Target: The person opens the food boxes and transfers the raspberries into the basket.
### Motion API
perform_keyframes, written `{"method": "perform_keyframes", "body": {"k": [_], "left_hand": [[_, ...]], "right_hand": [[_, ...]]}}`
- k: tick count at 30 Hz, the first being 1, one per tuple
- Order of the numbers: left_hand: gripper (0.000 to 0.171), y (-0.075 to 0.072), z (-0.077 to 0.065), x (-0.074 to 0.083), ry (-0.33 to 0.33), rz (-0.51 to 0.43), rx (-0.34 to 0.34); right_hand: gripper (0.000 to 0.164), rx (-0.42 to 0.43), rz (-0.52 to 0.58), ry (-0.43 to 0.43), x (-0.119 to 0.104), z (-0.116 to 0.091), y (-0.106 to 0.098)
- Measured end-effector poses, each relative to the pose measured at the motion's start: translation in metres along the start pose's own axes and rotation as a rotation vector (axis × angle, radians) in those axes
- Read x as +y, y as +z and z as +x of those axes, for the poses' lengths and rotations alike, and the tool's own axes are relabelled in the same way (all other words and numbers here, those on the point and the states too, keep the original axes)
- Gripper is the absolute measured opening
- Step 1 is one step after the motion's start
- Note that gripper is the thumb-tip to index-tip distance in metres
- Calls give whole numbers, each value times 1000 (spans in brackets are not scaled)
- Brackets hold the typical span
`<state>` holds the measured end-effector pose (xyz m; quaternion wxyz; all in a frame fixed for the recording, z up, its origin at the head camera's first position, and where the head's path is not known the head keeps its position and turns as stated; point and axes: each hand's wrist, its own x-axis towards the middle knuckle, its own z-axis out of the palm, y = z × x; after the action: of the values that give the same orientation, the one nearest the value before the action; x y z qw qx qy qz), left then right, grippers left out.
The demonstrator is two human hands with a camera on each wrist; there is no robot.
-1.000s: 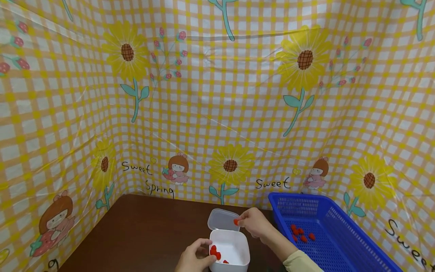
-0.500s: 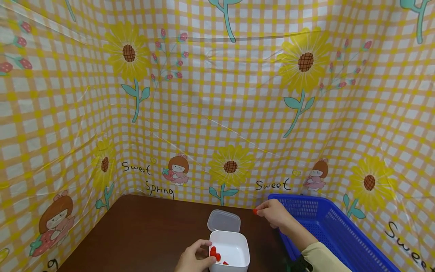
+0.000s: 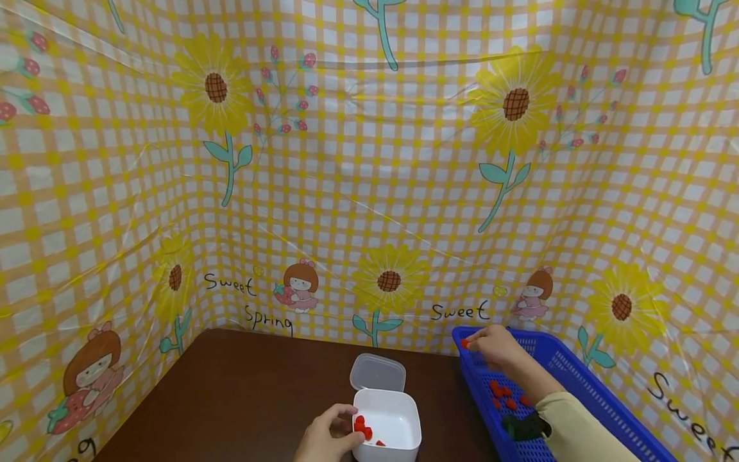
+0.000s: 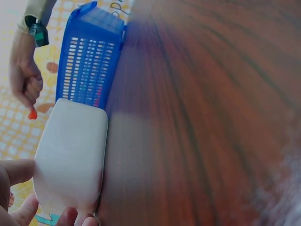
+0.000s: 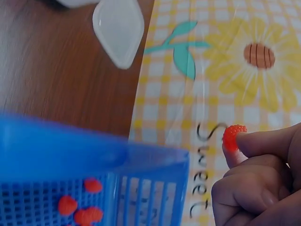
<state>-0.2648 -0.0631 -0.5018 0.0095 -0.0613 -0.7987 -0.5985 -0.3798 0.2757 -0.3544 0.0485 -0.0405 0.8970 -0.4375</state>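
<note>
My right hand pinches a bumpy red raspberry between thumb and index finger, the other fingers curled in. It hangs over the far left part of the blue basket, where several red raspberries lie on the mesh floor. At the centre front stands a white square box with several raspberries inside its left side. My left hand grips that box at its left wall, thumb near the front corner and fingers farther back; in the left wrist view fingertips touch the box's outside.
A translucent lid lies behind the white box on the dark brown table. The basket's raised rim stands right of the box. Checked cloth closes off the back and both sides. A dark device sits on my right wrist.
My right hand has moved right, from above the lid to over the blue basket, still pinching the raspberry. The left hand and the white box have stayed in place.
</note>
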Motion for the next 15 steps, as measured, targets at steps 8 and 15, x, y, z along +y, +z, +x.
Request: {"method": "perform_keyframes", "body": {"k": [8,15], "left_hand": [[35,1,0,1,-8,-10,-11],[36,0,1,4,-4,6,9]], "right_hand": [[19,25,-59,15,34,11,-26],[16,24,-60,72,58,14,-41]]}}
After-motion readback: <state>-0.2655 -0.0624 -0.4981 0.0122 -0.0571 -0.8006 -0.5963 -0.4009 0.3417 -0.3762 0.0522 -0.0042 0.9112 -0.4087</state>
